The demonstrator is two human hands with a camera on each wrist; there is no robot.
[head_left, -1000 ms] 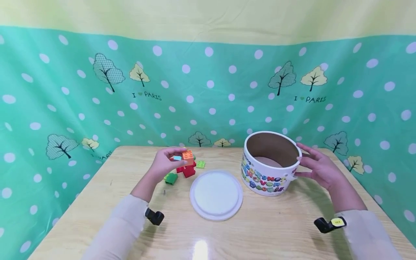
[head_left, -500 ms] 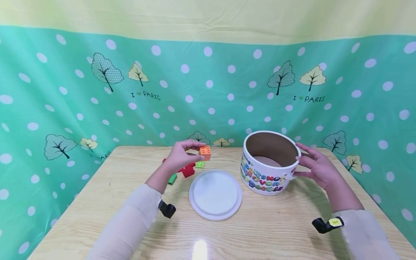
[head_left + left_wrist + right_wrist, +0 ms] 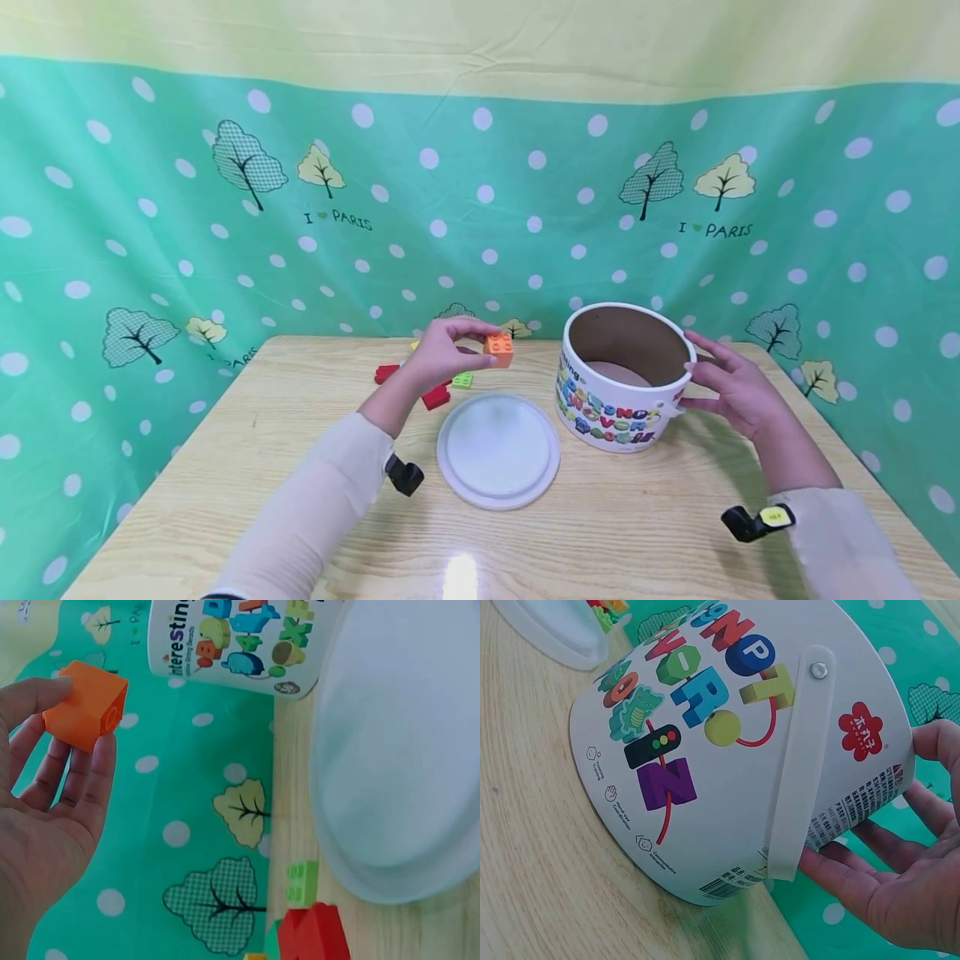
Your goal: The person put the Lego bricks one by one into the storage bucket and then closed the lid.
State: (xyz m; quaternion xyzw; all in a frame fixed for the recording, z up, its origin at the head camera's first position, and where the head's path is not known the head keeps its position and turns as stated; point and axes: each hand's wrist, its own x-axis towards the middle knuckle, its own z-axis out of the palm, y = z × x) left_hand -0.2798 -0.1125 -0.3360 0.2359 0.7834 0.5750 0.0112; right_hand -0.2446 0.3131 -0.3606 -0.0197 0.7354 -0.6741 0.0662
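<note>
My left hand (image 3: 450,346) pinches an orange toy building block (image 3: 498,349) between thumb and fingers, raised above the table beyond the white round lid (image 3: 498,450). The left wrist view shows the block (image 3: 86,705) tilted, with my thumb on one side and fingertips under the other. My right hand (image 3: 731,383) holds the upper right side of a white bucket (image 3: 607,417) printed with colourful letters. In the right wrist view its fingers are spread along the bucket's outer wall (image 3: 735,750), near the white strap handle (image 3: 799,772), with one digit at the rim. The bucket's brown inside faces up.
Several loose blocks lie left of the lid, partly behind my left arm: red blocks (image 3: 436,396), a light green block (image 3: 462,380) and a bit of yellow. A green dotted curtain (image 3: 480,208) hangs behind the wooden table (image 3: 600,525).
My left hand has lifted the orange block away from the pile and moved it right, towards the bucket. The right hand, bucket and lid have stayed in place.
</note>
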